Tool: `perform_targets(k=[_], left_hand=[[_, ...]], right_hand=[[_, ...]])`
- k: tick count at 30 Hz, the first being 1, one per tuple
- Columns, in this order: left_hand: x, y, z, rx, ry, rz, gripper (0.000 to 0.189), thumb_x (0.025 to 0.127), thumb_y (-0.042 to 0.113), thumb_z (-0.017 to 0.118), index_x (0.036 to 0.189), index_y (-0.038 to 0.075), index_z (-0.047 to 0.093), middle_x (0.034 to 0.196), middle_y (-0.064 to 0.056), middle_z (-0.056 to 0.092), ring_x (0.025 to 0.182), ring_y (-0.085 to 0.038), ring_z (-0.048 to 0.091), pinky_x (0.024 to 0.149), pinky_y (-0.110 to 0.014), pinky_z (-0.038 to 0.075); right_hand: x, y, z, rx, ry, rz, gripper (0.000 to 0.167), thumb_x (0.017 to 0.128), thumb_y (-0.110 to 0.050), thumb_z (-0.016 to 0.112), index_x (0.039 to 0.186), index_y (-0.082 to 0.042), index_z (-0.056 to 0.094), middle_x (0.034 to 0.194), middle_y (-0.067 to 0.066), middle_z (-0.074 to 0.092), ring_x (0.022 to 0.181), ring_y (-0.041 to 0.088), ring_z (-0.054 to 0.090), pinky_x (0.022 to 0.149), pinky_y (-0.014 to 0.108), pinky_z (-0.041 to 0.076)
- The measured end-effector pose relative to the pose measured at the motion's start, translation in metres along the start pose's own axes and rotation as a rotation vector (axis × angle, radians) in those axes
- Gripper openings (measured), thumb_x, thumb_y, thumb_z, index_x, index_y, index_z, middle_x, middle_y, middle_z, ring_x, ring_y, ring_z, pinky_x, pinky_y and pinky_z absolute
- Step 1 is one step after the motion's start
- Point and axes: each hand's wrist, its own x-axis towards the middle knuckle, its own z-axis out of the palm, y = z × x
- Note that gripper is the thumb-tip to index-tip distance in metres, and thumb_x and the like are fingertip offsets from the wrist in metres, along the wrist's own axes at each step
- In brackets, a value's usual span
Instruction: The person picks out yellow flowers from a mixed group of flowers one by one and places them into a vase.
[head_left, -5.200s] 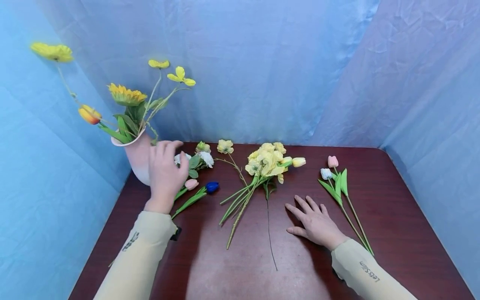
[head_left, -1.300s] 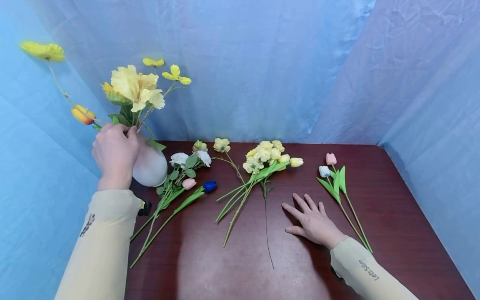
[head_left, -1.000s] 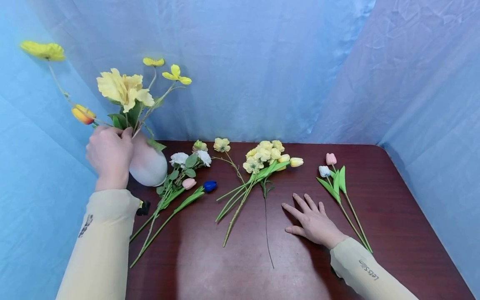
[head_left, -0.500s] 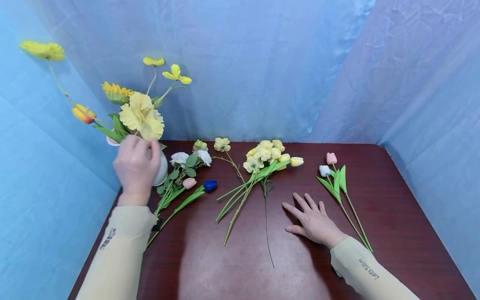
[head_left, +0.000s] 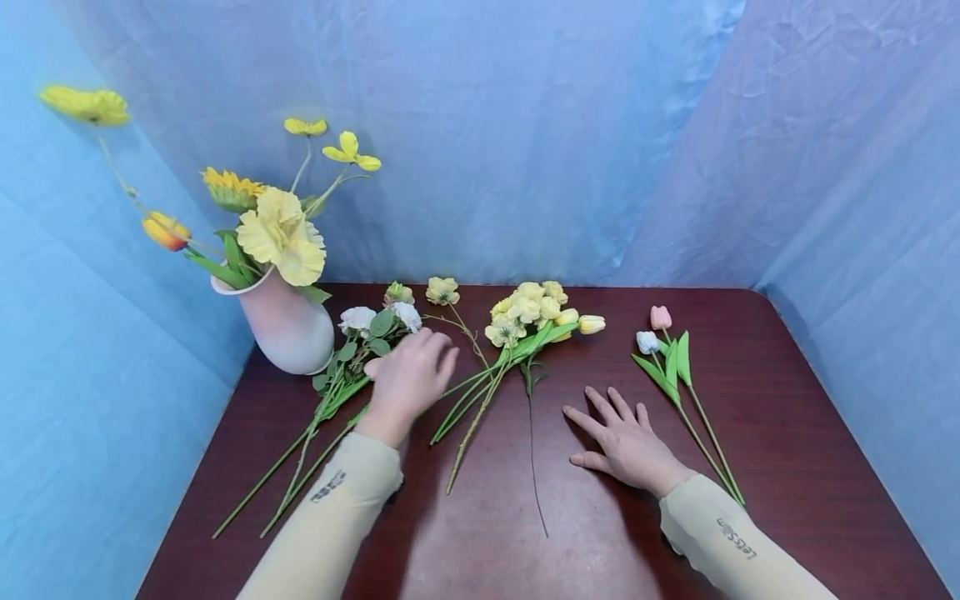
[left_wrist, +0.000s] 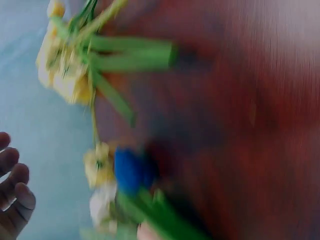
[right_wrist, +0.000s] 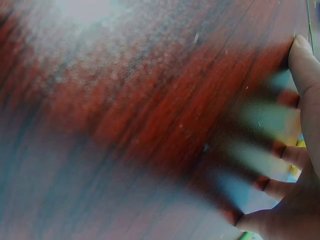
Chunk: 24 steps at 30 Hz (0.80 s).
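My left hand [head_left: 411, 379] is above the table with loosely bent fingers and nothing in it. It overlaps the pink tulip [head_left: 372, 367] in the head view and hides the blue tulip [left_wrist: 131, 170], which shows blurred in the left wrist view. Flat on the table rests my right hand [head_left: 626, 442], fingers spread. At the back left a pink and white vase [head_left: 292, 333] leans with its mouth to the left. It holds a ruffled pale yellow flower [head_left: 281, 237], a sunflower [head_left: 231, 192], an orange-yellow tulip [head_left: 167, 231] and thin-stemmed yellow flowers [head_left: 349, 150].
White roses [head_left: 358, 320] lie right of the vase. A bunch of pale yellow flowers [head_left: 528, 304] with yellow tulips [head_left: 591, 324] lies mid-table, near a single pale yellow flower [head_left: 442, 291]. At right lie a pink tulip [head_left: 661, 317] and a white tulip [head_left: 648, 342]. Blue curtains [head_left: 510, 150] stand behind.
My left hand took the ruffled pale yellow flower from the middle bunch, put it into the vase and let go. It has since moved right, over the tulips. My right hand stays put.
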Motion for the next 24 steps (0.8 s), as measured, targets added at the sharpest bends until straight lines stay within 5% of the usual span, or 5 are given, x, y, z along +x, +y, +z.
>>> perform_targets(k=[7,14,24], left_hand=[[-0.005,0.031,0.024,-0.007,-0.209,-0.038,0.008,0.098,0.023,0.07,0.098,0.016,0.073,0.091,0.0,0.066,0.077,-0.02,0.063,0.058,-0.038,0.055],[-0.004,0.037,0.039,0.008,-0.398,-0.148,0.017,0.1,0.024,0.067,0.113,0.017,0.076,0.103,-0.001,0.068,0.091,-0.021,0.064,0.073,-0.043,0.059],[-0.014,0.034,0.052,0.033,-0.369,-0.133,0.011,0.098,0.019,0.069,0.105,0.015,0.076,0.095,-0.003,0.066,0.086,-0.024,0.063,0.068,-0.044,0.058]], right_hand=[[0.0,0.0,0.001,0.002,0.001,0.001,0.074,0.091,-0.059,0.066,0.155,-0.027,0.047,0.163,0.021,0.032,0.148,0.053,0.026,0.106,0.081,0.024],[0.0,0.0,0.001,0.001,0.004,0.001,0.074,0.091,-0.059,0.067,0.155,-0.028,0.047,0.163,0.02,0.032,0.148,0.053,0.026,0.106,0.081,0.024],[0.0,0.0,0.0,0.005,0.003,0.002,0.074,0.091,-0.058,0.067,0.155,-0.028,0.046,0.164,0.02,0.031,0.148,0.053,0.026,0.106,0.081,0.024]])
